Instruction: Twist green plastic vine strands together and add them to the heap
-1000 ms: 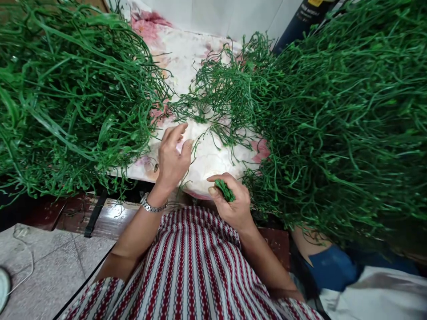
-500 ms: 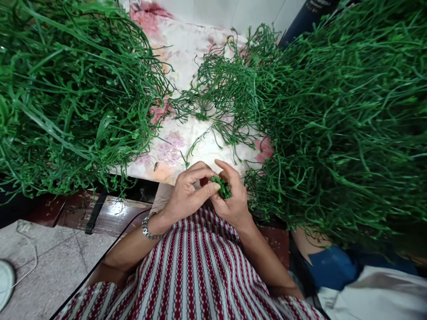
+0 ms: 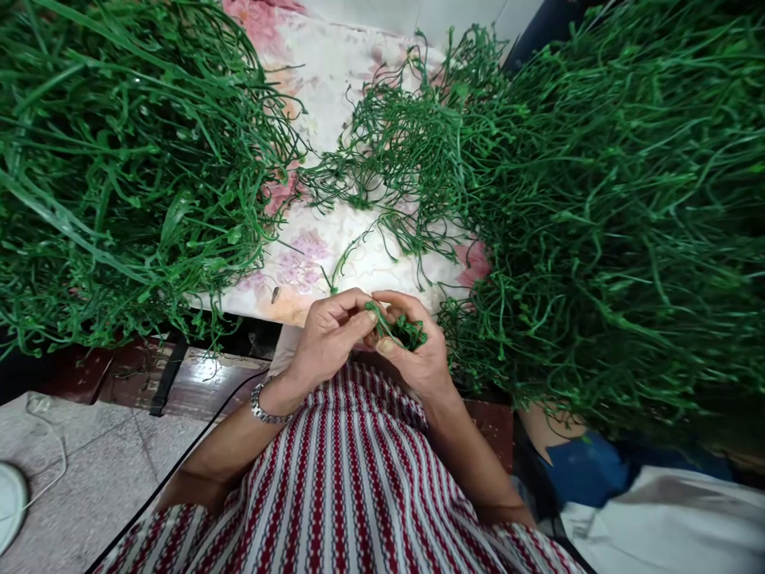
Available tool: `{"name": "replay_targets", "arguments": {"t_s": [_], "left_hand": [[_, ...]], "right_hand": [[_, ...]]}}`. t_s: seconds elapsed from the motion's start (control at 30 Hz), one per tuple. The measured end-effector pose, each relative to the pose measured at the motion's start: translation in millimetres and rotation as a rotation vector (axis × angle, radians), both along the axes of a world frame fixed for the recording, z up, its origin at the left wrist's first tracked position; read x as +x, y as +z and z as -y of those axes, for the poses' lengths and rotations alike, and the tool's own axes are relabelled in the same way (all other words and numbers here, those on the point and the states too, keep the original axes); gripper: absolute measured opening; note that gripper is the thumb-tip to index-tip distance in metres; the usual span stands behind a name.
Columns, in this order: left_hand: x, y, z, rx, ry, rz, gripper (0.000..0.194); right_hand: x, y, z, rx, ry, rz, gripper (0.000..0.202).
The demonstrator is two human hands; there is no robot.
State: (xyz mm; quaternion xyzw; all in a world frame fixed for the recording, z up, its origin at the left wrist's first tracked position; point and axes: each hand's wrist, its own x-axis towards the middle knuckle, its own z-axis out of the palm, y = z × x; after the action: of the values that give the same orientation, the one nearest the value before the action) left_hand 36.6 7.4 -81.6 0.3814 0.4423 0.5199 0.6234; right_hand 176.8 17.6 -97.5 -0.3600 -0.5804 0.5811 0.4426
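Close together above my lap are both hands. My right hand (image 3: 421, 355) is curled round a small bunch of green stems (image 3: 409, 332), whose tips show between thumb and fingers. A green sprig is pinched between the thumb and forefinger of my left hand (image 3: 331, 339), which wears a metal watch band at the wrist. Large heaps of thin green stems lie at the left (image 3: 131, 159) and the right (image 3: 621, 223). Looser stems (image 3: 418, 151) spread between them on the floral cloth (image 3: 370, 263).
A dark red wooden surface (image 3: 203, 371) shows below the cloth at the left, with a black strap across it. Blue fabric (image 3: 589, 470) and white fabric (image 3: 675, 526) lie at the lower right. A pale round object (image 3: 9, 506) sits at the lower left.
My left thumb and forefinger have drawn slightly left, with a sprig now between them. The bunch in my right hand looks tilted and its tips more spread. The view has shifted a little.
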Motion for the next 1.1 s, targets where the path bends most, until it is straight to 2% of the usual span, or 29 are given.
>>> {"name": "replay_targets", "arguments": {"t_s": [0.17,0.3,0.4,0.53,0.7,0.8,0.9,1.0,1.1], "left_hand": [[4,-2.5,-2,-0.047,0.064,0.064,0.017],[4,-3.3,-3,-0.046,0.11,-0.015,0.018],[1,-0.8,-2,-0.008,0.132,-0.144,0.017],[-6,3.1,-2,0.088,0.217,-0.395,0.014],[-7,5.1,-2,0.338,0.205,-0.776,0.014],[-3,4.4,-1,0.524,0.159,-0.92,0.015],[-1,1.9,2,0.631,0.11,-0.997,0.022],[-3,0.6,3,0.673,0.067,-1.048,0.024],[-7,3.9,1,0.62,-0.006,-1.021,0.018]], "right_hand": [[-1,-1.7,2,0.019,-0.066,0.051,0.032],[0,0.9,-2,0.215,-0.165,0.253,0.023],[4,6.4,-5,0.33,-0.197,0.345,0.02],[13,15.1,-3,0.395,-0.197,0.351,0.024],[14,24.7,-4,0.443,-0.315,0.37,0.03],[6,25.8,-10,0.483,-0.215,0.469,0.034],[-1,21.6,-16,0.478,-0.072,0.484,0.027],[0,17.1,-18,0.495,-0.007,0.453,0.023],[6,16.9,-17,0.569,0.014,0.504,0.023]]}}
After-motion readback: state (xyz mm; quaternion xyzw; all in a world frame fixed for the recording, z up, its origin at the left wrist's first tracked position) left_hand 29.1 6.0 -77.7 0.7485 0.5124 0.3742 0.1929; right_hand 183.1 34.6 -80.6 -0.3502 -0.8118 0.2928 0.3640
